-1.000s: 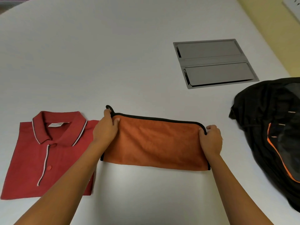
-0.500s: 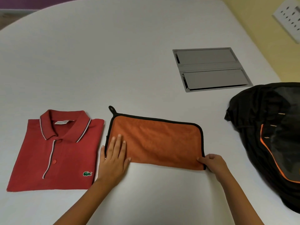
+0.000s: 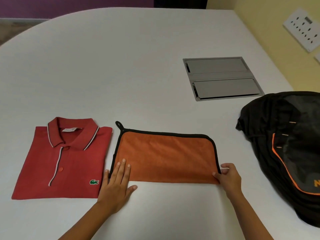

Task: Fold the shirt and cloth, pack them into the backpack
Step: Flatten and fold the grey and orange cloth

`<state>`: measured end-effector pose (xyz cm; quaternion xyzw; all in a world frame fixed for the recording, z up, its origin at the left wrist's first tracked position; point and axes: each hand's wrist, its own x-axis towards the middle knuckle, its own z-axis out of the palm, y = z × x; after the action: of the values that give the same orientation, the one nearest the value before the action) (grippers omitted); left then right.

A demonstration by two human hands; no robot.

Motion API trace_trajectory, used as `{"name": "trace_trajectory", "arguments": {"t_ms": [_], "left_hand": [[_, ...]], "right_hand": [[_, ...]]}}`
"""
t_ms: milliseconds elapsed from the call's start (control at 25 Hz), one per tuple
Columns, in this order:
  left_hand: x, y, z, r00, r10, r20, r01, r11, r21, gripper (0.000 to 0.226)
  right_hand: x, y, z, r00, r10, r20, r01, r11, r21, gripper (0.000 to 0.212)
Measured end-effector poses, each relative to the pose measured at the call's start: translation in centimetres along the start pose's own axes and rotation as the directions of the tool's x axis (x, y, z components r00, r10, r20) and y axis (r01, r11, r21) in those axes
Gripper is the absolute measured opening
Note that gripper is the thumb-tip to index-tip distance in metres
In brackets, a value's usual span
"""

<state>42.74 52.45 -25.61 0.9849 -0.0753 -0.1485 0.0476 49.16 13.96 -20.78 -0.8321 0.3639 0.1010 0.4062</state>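
Note:
An orange cloth [image 3: 166, 155] with black edging lies folded in half on the white table [image 3: 121, 66]. My left hand [image 3: 117, 184] lies flat with straight fingers on the cloth's near left corner. My right hand [image 3: 228, 177] pinches the cloth's near right corner between thumb and fingers. Left of the cloth a red polo shirt [image 3: 64, 161] lies folded, collar away from me. The black backpack [image 3: 290, 149] with orange trim lies on the table at the right edge.
A grey metal cable hatch [image 3: 221, 78] is set flush into the table behind the cloth, to the right. A yellow wall with a white socket panel [image 3: 303, 32] runs along the table's right side.
Both hands moved from the cloth's far corners to its near edge. The left hand flattened on the near left corner; the right hand took hold of the near right corner.

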Motion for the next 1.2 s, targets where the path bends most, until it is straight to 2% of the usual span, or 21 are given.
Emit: {"name": "trace_trajectory", "arguments": {"t_ms": [80, 120, 200, 240, 280, 360, 440, 520, 680, 800, 920, 1040, 1200], "left_hand": [[-0.7, 1.0, -0.1, 0.999, -0.048, -0.015, 0.047, 0.998, -0.039, 0.077], [-0.8, 1.6, -0.4, 0.996, -0.088, -0.027, 0.086, 0.994, -0.071, 0.076], [-0.3, 2.9, -1.5, 0.988, -0.144, -0.062, 0.133, 0.980, -0.147, 0.074], [0.5, 3.5, -2.0, 0.986, -0.138, -0.092, 0.120, 0.976, -0.179, 0.071], [1.6, 4.2, -2.6, 0.985, -0.115, -0.128, 0.087, 0.976, -0.200, 0.069], [4.7, 5.8, -3.3, 0.983, -0.027, -0.183, -0.010, 0.980, -0.197, 0.065], [8.0, 7.6, -3.4, 0.978, 0.081, -0.192, -0.112, 0.981, -0.159, 0.062], [10.7, 8.4, -3.1, 0.971, 0.178, -0.159, -0.198, 0.973, -0.119, 0.060], [13.0, 6.8, -1.9, 0.968, 0.220, -0.120, -0.229, 0.971, -0.066, 0.057], [12.5, 5.5, -1.3, 0.979, 0.121, -0.164, -0.137, 0.986, -0.090, 0.059], [11.7, 3.3, -1.3, 0.976, -0.075, -0.204, 0.044, 0.987, -0.155, 0.060], [11.0, 0.9, -1.4, 0.962, -0.190, -0.198, 0.154, 0.971, -0.183, 0.063], [11.4, -0.2, -2.0, 0.943, -0.284, -0.176, 0.247, 0.947, -0.206, 0.062]], "right_hand": [[-0.6, 0.4, 0.9, 0.995, -0.070, -0.066, 0.065, 0.995, -0.070, 0.041], [-0.8, 0.5, 1.5, 0.979, -0.140, -0.147, 0.119, 0.983, -0.141, 0.041], [-1.0, 0.7, 3.0, 0.888, -0.349, -0.299, 0.249, 0.912, -0.325, 0.038], [-1.3, 0.5, 4.0, 0.823, -0.470, -0.318, 0.341, 0.858, -0.385, 0.033], [-1.8, 0.0, 5.1, 0.763, -0.582, -0.282, 0.447, 0.789, -0.421, 0.029], [-3.0, -1.4, 8.0, 0.661, -0.743, -0.107, 0.641, 0.633, -0.434, 0.032], [-3.9, -2.7, 11.2, 0.587, -0.804, 0.093, 0.765, 0.514, -0.387, 0.037], [-3.8, -3.7, 13.5, 0.544, -0.804, 0.240, 0.818, 0.443, -0.367, 0.042], [-1.2, -4.2, 14.1, 0.572, -0.740, 0.354, 0.779, 0.355, -0.517, 0.048], [0.1, -4.1, 13.2, 0.600, -0.717, 0.354, 0.733, 0.317, -0.601, 0.056], [2.2, -3.7, 11.9, 0.706, -0.673, 0.222, 0.614, 0.426, -0.664, 0.062], [4.4, -3.0, 9.3, 0.801, -0.594, 0.075, 0.474, 0.553, -0.685, 0.065], [6.5, -2.6, 6.2, 0.833, -0.546, 0.086, 0.473, 0.623, -0.623, 0.066]]}}
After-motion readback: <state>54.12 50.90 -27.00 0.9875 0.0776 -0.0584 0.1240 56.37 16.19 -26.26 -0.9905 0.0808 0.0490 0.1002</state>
